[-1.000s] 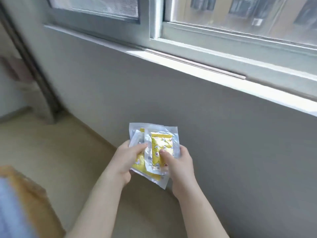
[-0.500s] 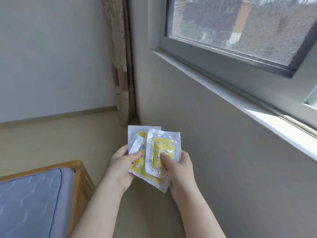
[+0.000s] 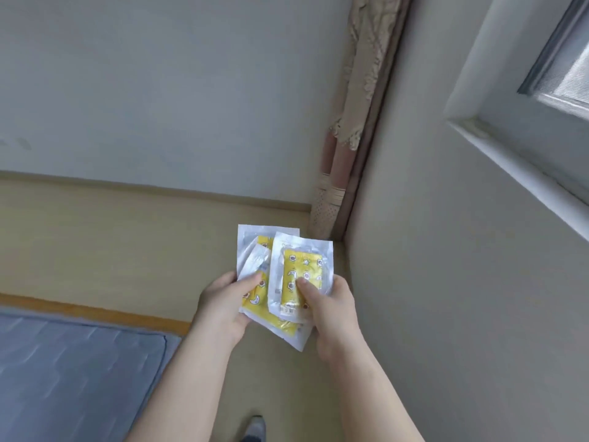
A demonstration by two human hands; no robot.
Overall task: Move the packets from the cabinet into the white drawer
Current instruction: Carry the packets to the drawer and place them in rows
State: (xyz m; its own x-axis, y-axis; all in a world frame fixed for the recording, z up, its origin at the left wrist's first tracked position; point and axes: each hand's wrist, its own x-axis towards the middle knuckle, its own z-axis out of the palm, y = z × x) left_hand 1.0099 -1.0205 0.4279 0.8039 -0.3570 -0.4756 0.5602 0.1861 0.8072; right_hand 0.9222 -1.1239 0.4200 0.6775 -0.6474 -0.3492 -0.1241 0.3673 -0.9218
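Observed: clear plastic packets with yellow printed inserts (image 3: 304,275) held fanned above the tan floor (image 3: 127,237). The left hand (image 3: 223,303) pinches the rear ones, the right hand (image 3: 333,314) the front. View has swung off the window (image 3: 564,65) toward the beige curtain (image 3: 363,74) (grip unchanged). Carrying continues; white drawer unseen.

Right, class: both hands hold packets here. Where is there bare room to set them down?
Bare floor lies between the bed frame and the far skirting; the mattress top is bare too. Crowded: the corner by the curtain, and the strip along the window wall, where a foot stands.
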